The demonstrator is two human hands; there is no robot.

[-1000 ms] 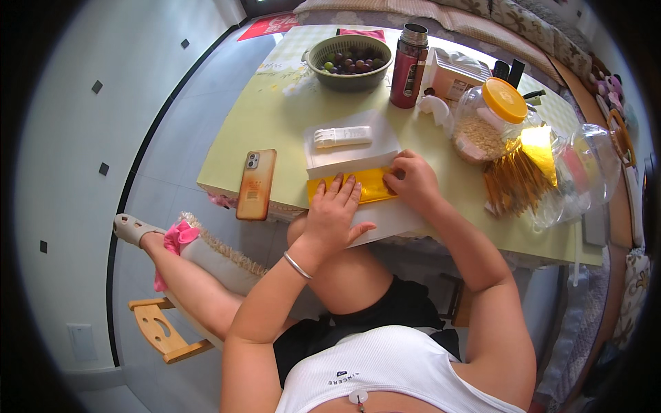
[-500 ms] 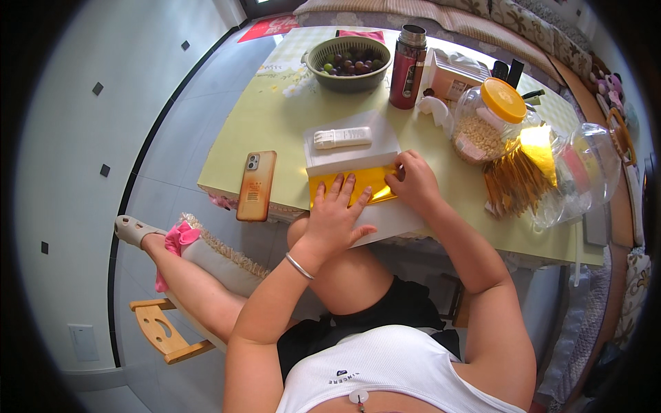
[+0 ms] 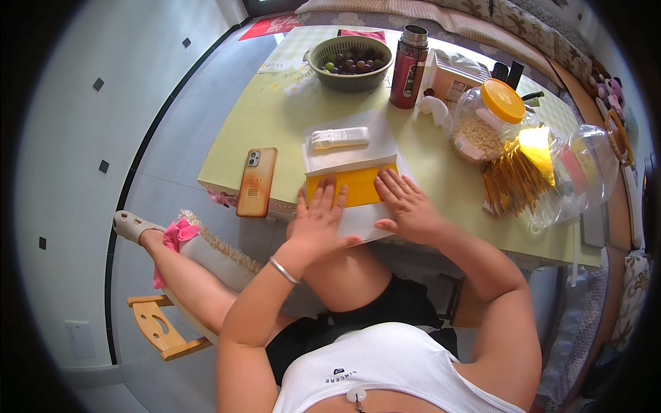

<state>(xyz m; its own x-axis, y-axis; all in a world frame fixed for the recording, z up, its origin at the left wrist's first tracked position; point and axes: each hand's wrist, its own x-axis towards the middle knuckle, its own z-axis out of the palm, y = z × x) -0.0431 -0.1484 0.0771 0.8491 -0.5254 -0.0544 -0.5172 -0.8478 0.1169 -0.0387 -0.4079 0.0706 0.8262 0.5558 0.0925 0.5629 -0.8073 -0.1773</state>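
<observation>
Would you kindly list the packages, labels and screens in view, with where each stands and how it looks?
Phone: table's left edge, face down, orange, screen hidden.
Jar: right of centre, clear, orange lid.
Box: beside flask, white and tan.
Clear bag: right side, golden sticks inside.

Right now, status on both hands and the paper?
Left hand and right hand flat, fingers spread, pressing the yellow paper sheet on white paper. White rectangular bar just beyond. Orange phone left, apart.
</observation>
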